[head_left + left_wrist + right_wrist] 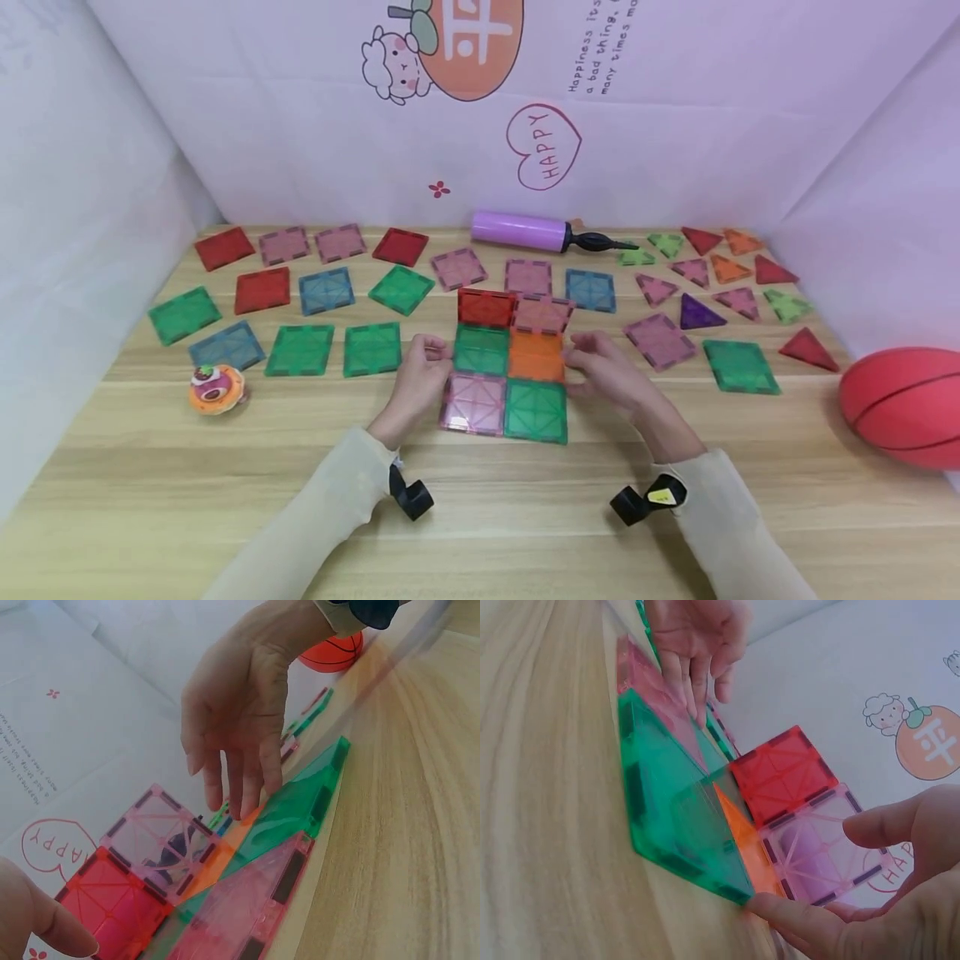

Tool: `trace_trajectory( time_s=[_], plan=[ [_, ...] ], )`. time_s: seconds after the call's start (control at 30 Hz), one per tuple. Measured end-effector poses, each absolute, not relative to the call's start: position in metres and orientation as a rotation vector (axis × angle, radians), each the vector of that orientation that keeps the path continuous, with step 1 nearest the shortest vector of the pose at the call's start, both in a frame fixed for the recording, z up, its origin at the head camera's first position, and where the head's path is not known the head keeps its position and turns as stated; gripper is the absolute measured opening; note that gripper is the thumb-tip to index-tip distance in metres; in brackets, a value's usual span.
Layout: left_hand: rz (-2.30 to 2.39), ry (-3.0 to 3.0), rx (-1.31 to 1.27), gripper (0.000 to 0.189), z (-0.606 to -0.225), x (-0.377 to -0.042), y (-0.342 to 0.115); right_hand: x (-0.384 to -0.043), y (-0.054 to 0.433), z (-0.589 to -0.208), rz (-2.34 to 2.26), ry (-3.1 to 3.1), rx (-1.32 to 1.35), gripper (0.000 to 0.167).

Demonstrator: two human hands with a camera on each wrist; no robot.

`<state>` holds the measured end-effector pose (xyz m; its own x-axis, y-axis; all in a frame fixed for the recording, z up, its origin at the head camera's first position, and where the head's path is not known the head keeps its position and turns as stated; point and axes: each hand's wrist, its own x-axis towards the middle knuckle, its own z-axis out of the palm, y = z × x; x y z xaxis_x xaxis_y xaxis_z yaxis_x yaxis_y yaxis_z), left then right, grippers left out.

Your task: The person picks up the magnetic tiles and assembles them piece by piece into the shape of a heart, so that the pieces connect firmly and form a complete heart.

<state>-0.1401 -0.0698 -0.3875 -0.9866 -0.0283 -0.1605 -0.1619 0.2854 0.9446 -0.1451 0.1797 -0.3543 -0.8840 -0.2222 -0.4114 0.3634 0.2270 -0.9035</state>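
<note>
Four flat magnetic tiles form a square on the table: pink (474,406) and green (536,411) in front, another green tile (481,350) and an orange tile (536,357) behind. Along the back edge stand a red tile (487,307) and a second pink tile (543,314), side by side. My left hand (422,371) is at the square's left side, its fingertips right at the edge. On the opposite side, my right hand (607,371) has its fingertips at the orange tile's edge. In the right wrist view its thumb and fingers (810,919) are spread apart.
Loose square tiles lie to the left and behind, such as a green one (372,349). Several triangles, one purple (701,312), lie at the right. A purple pump (519,231) lies at the back, a donut-like toy (216,389) at left, a red basketball (907,407) at right.
</note>
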Motion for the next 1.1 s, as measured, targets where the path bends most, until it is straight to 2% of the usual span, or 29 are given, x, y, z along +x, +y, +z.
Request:
trace_trajectory(
  time_s=[0.3,0.57,0.7,0.9,1.1],
  plan=[
    [1.752,2.436,-0.064,0.035,-0.384,-0.145,-0.081,-0.179,0.186,-0.362,-1.452,2.376,-0.010,0.068],
    [1.484,2.582,0.079,0.043,-0.368,-0.163,-0.129,-0.208,0.186,-0.374,-1.547,2.461,-0.166,0.052],
    [1.168,2.709,0.263,0.057,-0.363,-0.169,-0.162,-0.213,0.183,-0.375,-1.521,2.535,-0.208,0.042],
    [0.748,2.696,0.374,0.085,-0.365,-0.172,-0.186,-0.215,0.180,-0.373,-1.414,2.597,-0.226,0.030],
    [0.576,2.707,0.438,0.092,-0.367,-0.176,-0.183,-0.216,0.181,-0.375,-1.419,2.596,-0.227,0.029]
  ],
)
